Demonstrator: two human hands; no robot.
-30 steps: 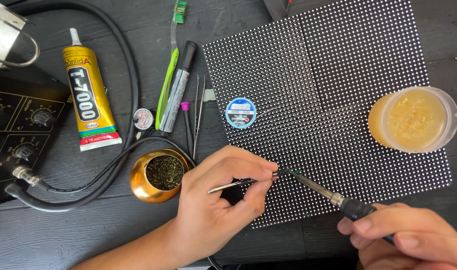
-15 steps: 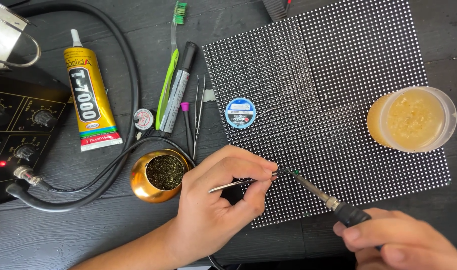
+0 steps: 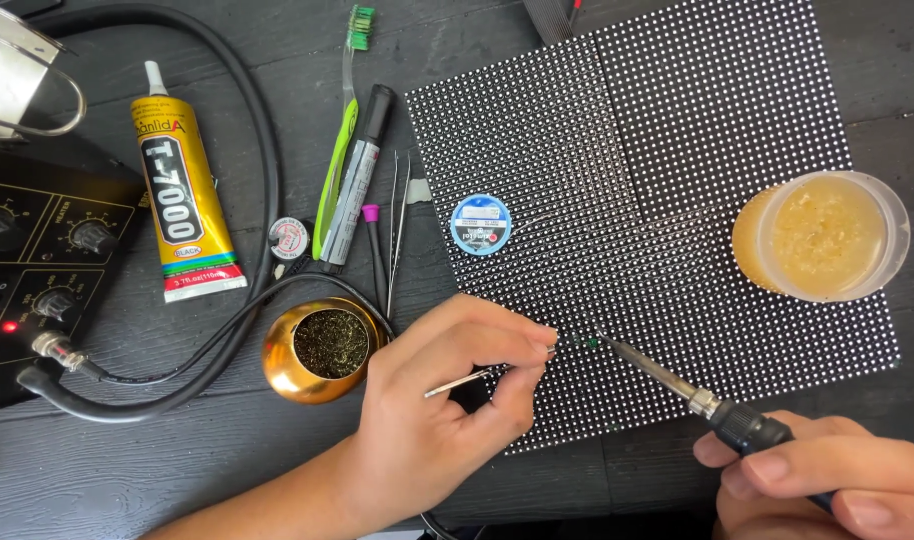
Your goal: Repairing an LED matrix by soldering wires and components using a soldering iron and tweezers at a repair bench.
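While your left hand [image 3: 427, 440] pinches tweezers [image 3: 477, 378] and your right hand [image 3: 827, 480] clamps the soldering iron [image 3: 677, 385], both tips meet low-centre on the dotted panel [image 3: 677, 180]. That spot looks mid-repair; whether the joint is finished is too small to tell.

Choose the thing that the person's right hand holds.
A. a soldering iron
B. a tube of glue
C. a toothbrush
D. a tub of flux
A: the right hand grips the dark handle of the soldering iron, whose tip reaches the dotted panel close to the tweezers in the left hand.
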